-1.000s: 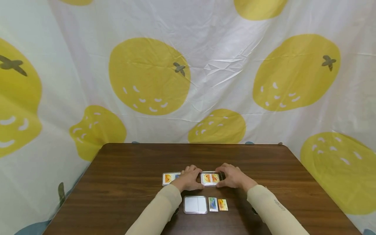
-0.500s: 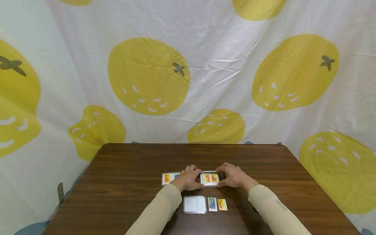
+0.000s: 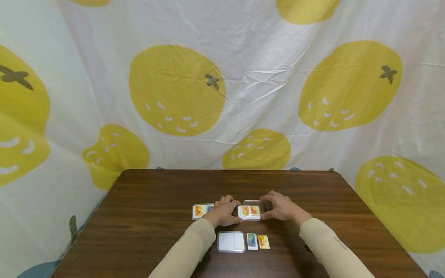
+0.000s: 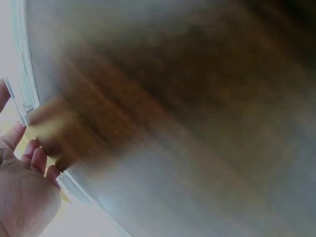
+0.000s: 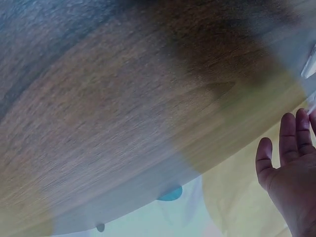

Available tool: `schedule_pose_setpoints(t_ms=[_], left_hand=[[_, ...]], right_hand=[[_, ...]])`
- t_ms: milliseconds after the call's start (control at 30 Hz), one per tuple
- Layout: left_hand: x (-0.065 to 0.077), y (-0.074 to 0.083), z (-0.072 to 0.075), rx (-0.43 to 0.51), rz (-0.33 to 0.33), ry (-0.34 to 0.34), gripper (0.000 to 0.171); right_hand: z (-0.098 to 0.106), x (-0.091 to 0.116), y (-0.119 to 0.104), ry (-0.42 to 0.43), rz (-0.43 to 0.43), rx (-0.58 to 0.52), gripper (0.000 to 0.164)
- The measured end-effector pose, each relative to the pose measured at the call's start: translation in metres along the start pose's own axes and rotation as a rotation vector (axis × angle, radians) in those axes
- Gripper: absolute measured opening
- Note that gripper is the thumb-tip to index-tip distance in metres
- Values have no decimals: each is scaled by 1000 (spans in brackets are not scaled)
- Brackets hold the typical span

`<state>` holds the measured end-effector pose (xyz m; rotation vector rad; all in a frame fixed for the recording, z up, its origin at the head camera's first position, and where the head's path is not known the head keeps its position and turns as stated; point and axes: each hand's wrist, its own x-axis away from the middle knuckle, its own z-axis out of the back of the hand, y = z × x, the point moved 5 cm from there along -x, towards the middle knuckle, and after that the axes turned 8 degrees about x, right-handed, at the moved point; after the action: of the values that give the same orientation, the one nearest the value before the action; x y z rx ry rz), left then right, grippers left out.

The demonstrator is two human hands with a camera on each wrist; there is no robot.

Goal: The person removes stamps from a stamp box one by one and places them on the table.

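In the head view, my left hand [image 3: 224, 211] grips the left end of a white card holder case [image 3: 248, 213] between thumb and fingers. Two orange-printed stamp-like cards lie side by side in it. My right hand [image 3: 283, 208] pinches a clear plastic lid [image 3: 252, 202] by its right side; the lid is raised and shifted right and back of the case. Part of it still overlaps the case. In the left wrist view, my left hand [image 4: 27, 197] has its fingers at a clear-edged piece [image 4: 17, 98]. The right wrist view catches my right hand [image 5: 296, 170] at the frame's edge.
A second case [image 3: 199, 211] with an orange card and a blue one lies left, partly behind my left hand. Nearer stands a white two-compartment case [image 3: 231, 242], beside a blue card [image 3: 252, 241] and an orange card [image 3: 264, 242]. All are on the brown table [image 3: 156, 197].
The lid has come up off the case with my right hand and moved right and away. My left hand stays at the case.
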<state>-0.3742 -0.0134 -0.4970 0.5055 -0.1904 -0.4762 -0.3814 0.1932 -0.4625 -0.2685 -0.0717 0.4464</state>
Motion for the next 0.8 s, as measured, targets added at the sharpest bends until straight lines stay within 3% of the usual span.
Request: schedule_pose_setpoints(t_ms=[367,800], left_hand=[[3,2,1,4,4,-7,59],[5,4,3,-1,11,-14,59]], right_hand=[[3,9,8,-14,12,-36,61],[9,22,35,5,-3,-81,61]])
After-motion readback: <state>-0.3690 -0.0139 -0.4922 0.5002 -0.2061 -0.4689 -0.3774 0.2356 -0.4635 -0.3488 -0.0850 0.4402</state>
